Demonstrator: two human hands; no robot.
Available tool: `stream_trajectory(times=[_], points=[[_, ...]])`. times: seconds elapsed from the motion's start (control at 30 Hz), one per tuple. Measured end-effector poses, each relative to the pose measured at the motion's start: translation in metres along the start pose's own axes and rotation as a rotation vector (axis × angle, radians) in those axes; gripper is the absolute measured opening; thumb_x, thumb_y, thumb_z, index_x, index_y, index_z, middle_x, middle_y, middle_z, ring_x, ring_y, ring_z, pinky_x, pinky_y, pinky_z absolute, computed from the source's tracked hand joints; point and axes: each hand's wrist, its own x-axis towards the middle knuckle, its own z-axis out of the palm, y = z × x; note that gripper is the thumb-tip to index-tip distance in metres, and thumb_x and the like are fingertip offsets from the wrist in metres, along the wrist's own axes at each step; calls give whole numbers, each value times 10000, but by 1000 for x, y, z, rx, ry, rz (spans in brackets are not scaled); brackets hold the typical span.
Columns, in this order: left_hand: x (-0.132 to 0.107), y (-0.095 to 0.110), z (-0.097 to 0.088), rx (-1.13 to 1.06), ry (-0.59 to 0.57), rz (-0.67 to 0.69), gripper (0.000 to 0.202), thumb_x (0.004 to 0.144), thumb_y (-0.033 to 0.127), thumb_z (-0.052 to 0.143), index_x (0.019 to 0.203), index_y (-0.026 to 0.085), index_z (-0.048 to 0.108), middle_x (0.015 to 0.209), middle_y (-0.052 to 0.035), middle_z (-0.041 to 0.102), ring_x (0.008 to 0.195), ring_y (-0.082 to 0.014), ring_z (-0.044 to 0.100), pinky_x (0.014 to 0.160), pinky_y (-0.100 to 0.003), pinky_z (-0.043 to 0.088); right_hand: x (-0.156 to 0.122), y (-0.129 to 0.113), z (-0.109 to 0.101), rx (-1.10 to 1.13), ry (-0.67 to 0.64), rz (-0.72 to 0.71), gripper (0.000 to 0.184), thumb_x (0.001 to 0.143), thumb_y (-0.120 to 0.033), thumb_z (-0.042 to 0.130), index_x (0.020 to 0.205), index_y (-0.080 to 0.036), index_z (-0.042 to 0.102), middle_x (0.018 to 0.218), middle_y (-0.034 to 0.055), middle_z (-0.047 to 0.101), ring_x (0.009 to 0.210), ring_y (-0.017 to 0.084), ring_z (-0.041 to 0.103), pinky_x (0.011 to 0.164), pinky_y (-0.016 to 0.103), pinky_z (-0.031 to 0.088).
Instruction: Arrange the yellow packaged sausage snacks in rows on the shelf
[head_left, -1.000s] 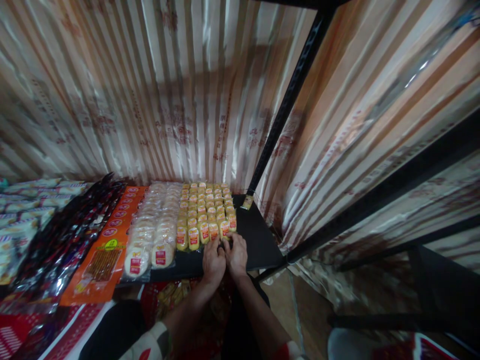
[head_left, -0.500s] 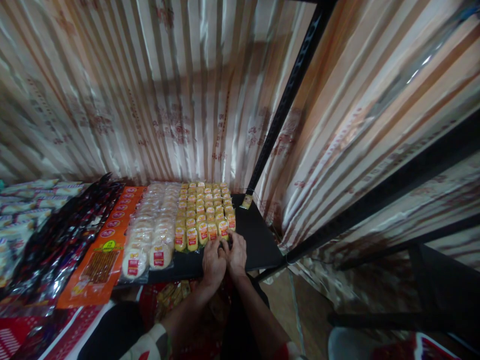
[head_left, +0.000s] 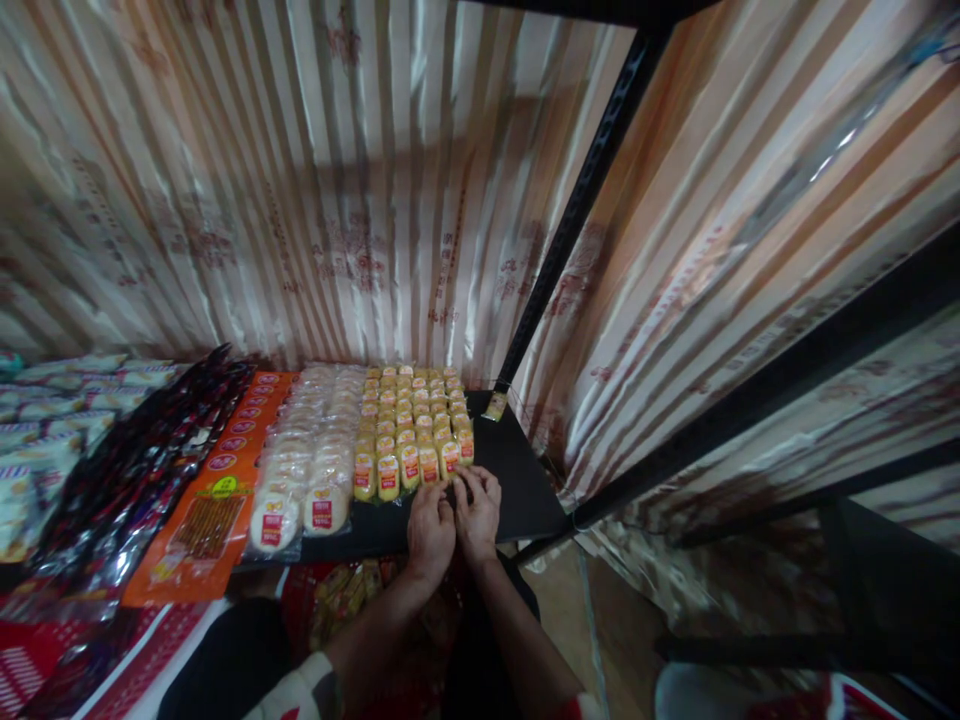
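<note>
My left hand (head_left: 430, 528) and my right hand (head_left: 478, 510) rest side by side on the front of a black shelf (head_left: 517, 490). Their fingertips touch the front row of small yellow snack packets (head_left: 411, 425), which lie in neat rows. Both hands have curled fingers pressed at the packets' front edge; what they pinch is hidden. To the left lie round white wrapped cakes (head_left: 311, 450) in rows.
Orange snack bags (head_left: 217, 495) and dark glossy bags (head_left: 120, 480) lie further left, pale packets (head_left: 45, 420) beyond. A striped plastic sheet (head_left: 337, 190) hangs behind and to the right. A black upright post (head_left: 577, 210) stands at the shelf's back right corner.
Both hands have shifted slightly forward towards the yellow packets, and the right fingers have spread a little. The view has tilted slightly.
</note>
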Motion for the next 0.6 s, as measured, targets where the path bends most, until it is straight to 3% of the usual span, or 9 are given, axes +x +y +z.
stream_trajectory(times=[0.17,0.37,0.47,0.6], points=[[-17,-9,-8,-46,32,81,316,792,88,356,911,189,631,930,-52,639,914,-151,581,876,-275,458,-17,-19,-13,101,16,16,324,872,-406,429,935,-170,643,959,103,578,950,213,529,845,384,452],[-63,-51,-20,-67,-57,116,273,824,152,345,763,194,608,805,-49,627,784,-148,571,759,-261,462,-80,-45,-19,268,-168,114,290,896,-389,379,880,-198,596,872,71,647,858,180,590,813,322,469],[-82,-82,-27,-41,-102,29,271,816,154,361,835,185,630,905,-66,664,872,-160,591,848,-281,452,-117,-43,-8,205,-270,182,308,882,-399,372,875,-201,608,880,76,669,858,191,609,819,336,474],[-93,-124,-36,31,-163,-253,306,788,146,405,942,180,667,1041,-87,684,968,-175,614,906,-280,441,-156,-30,20,124,-430,201,305,835,-333,377,919,-190,634,961,108,688,920,221,626,862,382,469]])
